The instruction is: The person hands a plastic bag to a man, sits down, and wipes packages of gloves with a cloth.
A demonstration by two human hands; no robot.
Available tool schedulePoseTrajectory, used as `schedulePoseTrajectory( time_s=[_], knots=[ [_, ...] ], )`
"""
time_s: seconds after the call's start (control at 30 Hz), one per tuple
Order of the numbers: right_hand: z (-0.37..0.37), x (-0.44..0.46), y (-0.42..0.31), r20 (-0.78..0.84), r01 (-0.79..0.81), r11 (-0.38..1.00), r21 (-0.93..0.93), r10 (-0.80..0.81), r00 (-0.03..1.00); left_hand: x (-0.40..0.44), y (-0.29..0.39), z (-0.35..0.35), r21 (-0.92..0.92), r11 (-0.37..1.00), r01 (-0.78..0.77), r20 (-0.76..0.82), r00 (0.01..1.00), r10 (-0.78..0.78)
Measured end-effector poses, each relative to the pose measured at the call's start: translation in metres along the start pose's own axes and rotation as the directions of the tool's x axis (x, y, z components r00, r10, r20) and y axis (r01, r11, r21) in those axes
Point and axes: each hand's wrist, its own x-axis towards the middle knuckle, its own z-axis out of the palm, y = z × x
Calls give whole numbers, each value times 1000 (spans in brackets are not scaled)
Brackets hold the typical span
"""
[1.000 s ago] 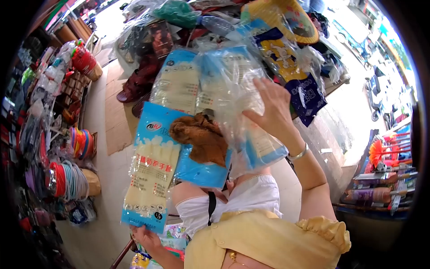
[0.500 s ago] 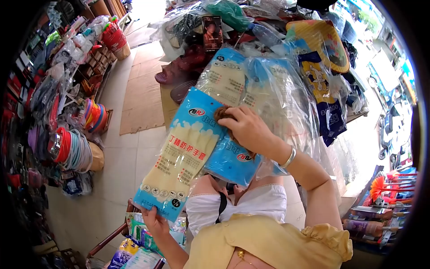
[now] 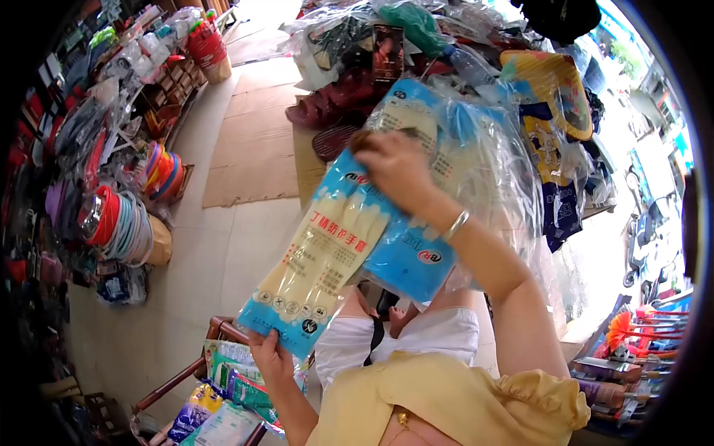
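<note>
A long clear-and-blue packet of cream rubber gloves (image 3: 327, 238) with red lettering lies slanted in front of me. My left hand (image 3: 271, 357) grips its lower edge, fingers closed around the blue border. At the packet's upper end, my right hand (image 3: 398, 169), blurred by motion, presses a bunched brown rag (image 3: 361, 141) against the blue top; its fingers are closed. Partly beneath the packet lies a second blue glove packet (image 3: 413, 256), its label upside down. Another glove packet (image 3: 405, 111) rests further up, beside more packets in a large clear plastic bag (image 3: 491, 178).
Dark red slippers (image 3: 327, 104) and a yellow straw hat (image 3: 554, 89) sit on the heaped goods ahead. Cardboard (image 3: 253, 141) covers part of the tiled floor. Left are a coil of pale hose (image 3: 126, 232) and crowded shelves; a chair (image 3: 201, 364) with packaged goods is lower left.
My right hand has slid the rag up to the packet's top left corner, covering part of the logo. The view has shifted slightly; my left hand keeps its hold on the lower edge.
</note>
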Motion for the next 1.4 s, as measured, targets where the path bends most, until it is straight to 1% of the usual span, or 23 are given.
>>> schedulePoseTrajectory(
  time_s=[0.07,0.2,0.23,0.27,0.33,0.37,0.4,0.43,0.47,0.5,0.53,0.6,0.63,0.73,0.8,0.83,0.9,0.93,1.0,1.17,1.23,1.3,1.4],
  knots=[
    [-3,3,20,-118,-22,999,-34,18,993,-1,3,1,-18,999,26,70,997,-25],
    [-11,2,48,-160,-59,997,55,67,985,-1,7,0,-41,999,-12,35,999,14],
    [-11,2,59,-195,-155,950,271,212,958,-1,9,3,-48,999,-15,30,999,16],
    [-10,0,68,-195,-230,848,477,357,913,-3,12,5,-49,998,-44,30,999,45],
    [-29,-3,67,56,-437,463,772,634,771,-4,16,3,-48,996,-72,27,997,73],
    [-40,-4,65,179,-456,277,846,658,732,-3,18,0,-45,992,-114,15,993,115],
    [-51,-3,60,178,-456,278,846,658,732,-2,19,-3,-44,987,-157,5,987,158],
    [-63,-3,55,202,-449,215,867,672,713,0,22,-3,-45,986,-158,7,987,158],
    [-70,-4,52,226,-439,152,886,684,693,2,25,-1,-9,958,-286,59,957,286],
    [-74,-6,54,159,-419,240,876,677,719,4,29,5,21,912,-410,115,907,405],
    [-78,-7,55,153,-416,243,876,679,718,3,33,12,18,912,-411,121,906,406],
    [-90,-9,56,142,-346,171,923,683,717,-1,39,25,28,856,-517,77,855,513],
    [-97,-8,52,125,-321,168,932,681,722,1,39,24,29,856,-516,83,855,512],
    [-106,-13,48,74,-285,227,931,647,758,4,42,21,-48,900,-434,119,892,437],
    [-110,-17,45,76,-301,252,920,639,766,1,42,25,-133,946,-295,154,937,313],
    [-111,-19,44,78,-311,278,909,619,782,2,40,19,-125,949,-290,156,939,308],
    [-115,-20,40,89,-324,287,901,610,788,7,37,-1,-140,975,-170,114,976,186],
    [-114,-19,38,94,-331,303,893,595,798,9,36,-7,-133,976,-174,107,976,189],
    [-110,-22,38,97,-340,326,882,580,809,11,36,-15,-158,983,-88,58,994,98],
    [-104,-28,32,111,-347,362,865,537,837,13,35,-21,-157,986,-53,83,994,67],
    [-105,-29,28,101,-350,430,832,503,858,13,34,-26,-150,988,-47,74,996,59],
    [-105,-31,27,104,-354,445,822,495,863,14,35,-33,-106,994,-24,89,995,34],
    [-105,-36,28,101,-350,464,814,479,872,11,35,-30,-139,990,-36,113,992,52]
  ],
)
